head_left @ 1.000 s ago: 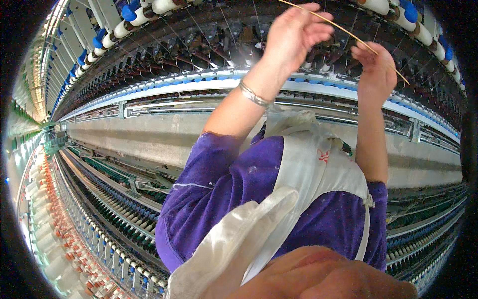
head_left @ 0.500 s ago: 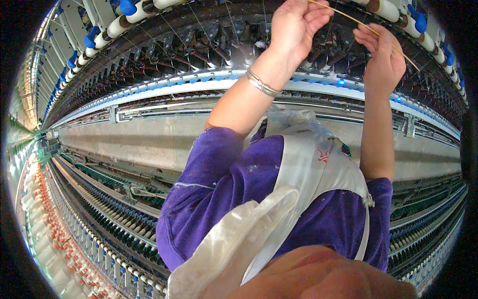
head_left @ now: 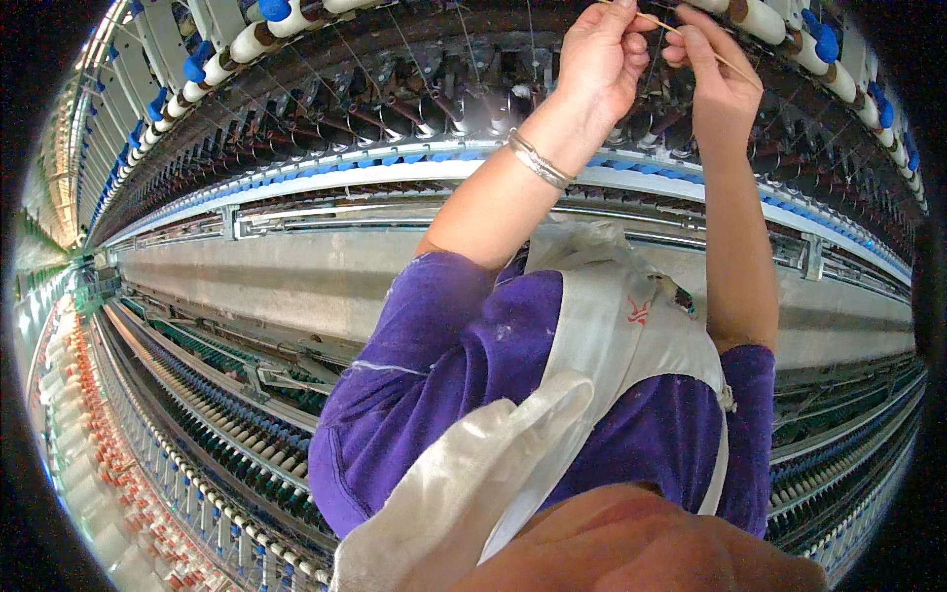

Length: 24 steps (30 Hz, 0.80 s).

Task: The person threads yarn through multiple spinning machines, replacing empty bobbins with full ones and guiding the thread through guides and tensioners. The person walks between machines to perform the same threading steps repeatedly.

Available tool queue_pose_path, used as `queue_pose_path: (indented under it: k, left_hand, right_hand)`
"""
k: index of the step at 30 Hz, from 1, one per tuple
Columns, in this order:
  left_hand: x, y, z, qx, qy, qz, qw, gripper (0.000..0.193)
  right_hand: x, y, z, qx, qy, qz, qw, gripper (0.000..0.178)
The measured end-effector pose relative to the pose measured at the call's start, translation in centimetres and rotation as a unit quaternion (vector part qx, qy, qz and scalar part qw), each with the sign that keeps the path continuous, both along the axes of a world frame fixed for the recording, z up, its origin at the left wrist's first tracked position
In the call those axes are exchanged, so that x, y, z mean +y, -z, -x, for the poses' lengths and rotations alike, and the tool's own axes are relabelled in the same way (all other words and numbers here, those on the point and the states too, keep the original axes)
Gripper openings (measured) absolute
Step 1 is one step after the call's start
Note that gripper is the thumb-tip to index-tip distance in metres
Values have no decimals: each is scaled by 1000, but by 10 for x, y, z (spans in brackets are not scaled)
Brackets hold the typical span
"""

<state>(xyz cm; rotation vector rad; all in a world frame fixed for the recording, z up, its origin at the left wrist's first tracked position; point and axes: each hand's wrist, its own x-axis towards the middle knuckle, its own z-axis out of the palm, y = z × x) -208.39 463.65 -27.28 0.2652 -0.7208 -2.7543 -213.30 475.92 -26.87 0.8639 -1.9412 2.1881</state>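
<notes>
At the top of the view, my left hand [head_left: 600,61], with silver bangles on its wrist, is raised with its fingers curled and its thumb and fingertips pinching a thin, pale yellow stick [head_left: 658,22]. Close to its right, my right hand [head_left: 722,87] is closed on the same stick, which slants down to the right across the fingers and palm. The stick's upper left end reaches the top edge of the picture. Both hands are in front of a long spinning machine, above its row of dark spindles [head_left: 395,116].
White rollers with blue end pieces [head_left: 258,37] run along the top of the machine. Below the spindles lies a pale rail with blue parts [head_left: 395,163]. Behind me stands another machine row [head_left: 212,395] with several white bobbins [head_left: 84,474] at the far left.
My right hand has moved left and up, closer to my left hand. My left hand has shifted slightly right. The stick has slid up and left along with them.
</notes>
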Motion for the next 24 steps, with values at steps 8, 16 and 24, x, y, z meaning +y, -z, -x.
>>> queue_pose_path:
  k: [8, 16, 24]
  left_hand:
    - [1, 3, -1, 84, 31, -24, 996, 17]
    - [70, -15, -7, 103, 134, 90, 982, 30]
    - [91, 22, -55, 9, 317, 252, 914, 25]
  right_hand:
    - [-2, -10, -9, 11, -12, 4, 1000, 22]
    - [70, -28, -28, 153, 291, 18, 944, 29]
    - [254, -104, -74, -130, -60, 625, 767, 22]
